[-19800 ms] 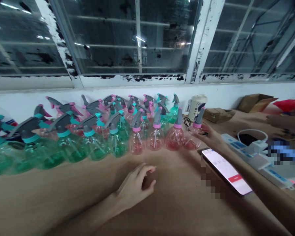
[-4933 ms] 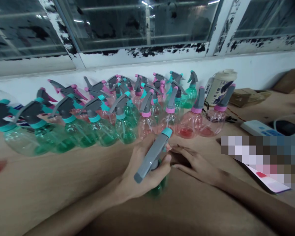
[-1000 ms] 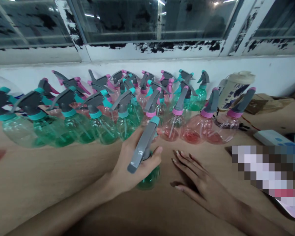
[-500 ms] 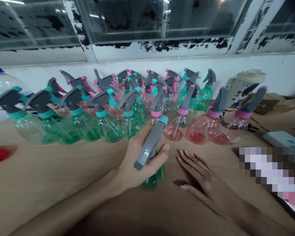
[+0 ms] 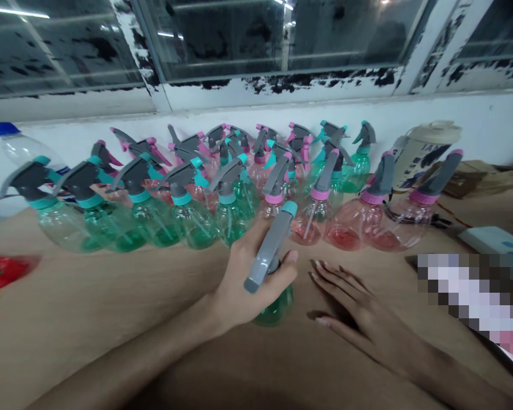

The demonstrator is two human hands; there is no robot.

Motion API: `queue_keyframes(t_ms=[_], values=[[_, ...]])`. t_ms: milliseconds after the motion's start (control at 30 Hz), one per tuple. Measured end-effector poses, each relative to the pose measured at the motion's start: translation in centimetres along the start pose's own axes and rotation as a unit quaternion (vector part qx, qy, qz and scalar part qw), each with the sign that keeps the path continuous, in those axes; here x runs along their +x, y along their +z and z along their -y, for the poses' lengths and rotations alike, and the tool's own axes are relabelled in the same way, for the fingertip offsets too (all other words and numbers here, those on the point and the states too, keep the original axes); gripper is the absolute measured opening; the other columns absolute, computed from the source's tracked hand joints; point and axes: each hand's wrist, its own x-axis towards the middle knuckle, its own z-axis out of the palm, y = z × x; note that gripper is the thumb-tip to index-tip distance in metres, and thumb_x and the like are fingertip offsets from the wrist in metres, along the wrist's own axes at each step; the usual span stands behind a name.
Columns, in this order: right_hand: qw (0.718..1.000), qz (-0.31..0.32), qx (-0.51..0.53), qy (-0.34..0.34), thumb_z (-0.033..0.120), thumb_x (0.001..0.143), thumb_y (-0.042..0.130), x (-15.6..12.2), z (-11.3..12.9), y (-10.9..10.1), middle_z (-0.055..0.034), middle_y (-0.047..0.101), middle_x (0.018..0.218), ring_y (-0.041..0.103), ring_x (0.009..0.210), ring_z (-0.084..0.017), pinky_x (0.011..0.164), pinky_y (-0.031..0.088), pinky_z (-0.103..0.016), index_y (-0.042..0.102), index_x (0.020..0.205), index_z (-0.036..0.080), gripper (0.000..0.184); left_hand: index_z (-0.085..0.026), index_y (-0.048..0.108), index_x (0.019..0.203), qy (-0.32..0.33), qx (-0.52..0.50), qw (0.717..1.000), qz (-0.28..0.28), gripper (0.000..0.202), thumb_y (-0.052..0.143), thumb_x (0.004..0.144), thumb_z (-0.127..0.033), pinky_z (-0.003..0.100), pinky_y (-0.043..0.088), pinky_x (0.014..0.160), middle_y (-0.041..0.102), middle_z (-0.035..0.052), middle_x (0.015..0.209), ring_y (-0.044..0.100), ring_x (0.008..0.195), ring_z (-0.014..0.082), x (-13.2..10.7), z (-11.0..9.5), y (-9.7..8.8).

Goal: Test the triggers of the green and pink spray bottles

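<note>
My left hand [image 5: 247, 279] is wrapped round the neck of a green spray bottle [image 5: 276, 303] with a grey trigger head and teal cap, standing on the brown table [image 5: 111, 307]. My right hand [image 5: 354, 299] lies flat on the table just to its right, fingers stretched out, holding nothing. Behind both hands stand rows of spray bottles: green ones with teal collars [image 5: 183, 213] to the left, pink ones with pink collars [image 5: 346, 219] to the right.
A white wall and a window with peeling paint run behind the bottles. A cream cup [image 5: 423, 151] and brown boxes [image 5: 479, 176] sit at the right, with a white power strip [image 5: 496, 242] nearer. A red item [image 5: 4, 270] lies at the left edge.
The view has drifted slightly, so everything sits a little to the right. My left hand keeps its grip on the green bottle and my right hand stays flat beside it.
</note>
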Motion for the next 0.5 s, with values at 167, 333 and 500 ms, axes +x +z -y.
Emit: queue_keyframes(t_ms=[167,333,500], values=[[1.000,-0.008,0.002,0.000,0.044,0.086,0.048,0.00,-0.02,0.14,-0.0051,0.034,0.144,0.029,0.133,-0.024,0.106,0.031,-0.048,0.025,0.141,0.023,0.063,-0.022,0.049,0.082,-0.009,-0.007,1.000,0.001,0.008,0.054,0.077,-0.025,0.034,0.046,0.062,0.050,-0.0004,0.068,0.051,0.062,0.0173,-0.09,0.15,-0.01],[1.000,-0.008,0.006,0.000,0.045,0.086,0.047,0.01,0.03,0.11,-0.0051,0.035,0.143,0.031,0.132,-0.024,0.106,0.031,-0.048,0.027,0.140,0.024,0.061,-0.021,0.053,0.087,-0.009,0.000,1.000,0.012,0.010,0.053,0.077,-0.025,0.035,0.048,0.069,0.058,0.0029,0.078,0.057,0.072,0.0190,0.00,0.08,-0.12],[1.000,-0.006,0.012,0.005,0.046,0.086,0.047,-0.01,0.07,0.11,-0.0057,0.034,0.144,0.029,0.132,-0.024,0.106,0.031,-0.047,0.027,0.140,0.022,0.062,-0.022,0.053,0.085,-0.018,0.005,1.000,0.008,0.011,0.055,0.078,-0.029,0.032,0.049,0.061,0.058,0.0001,0.071,0.057,0.061,0.0159,0.21,-0.30,-0.34]])
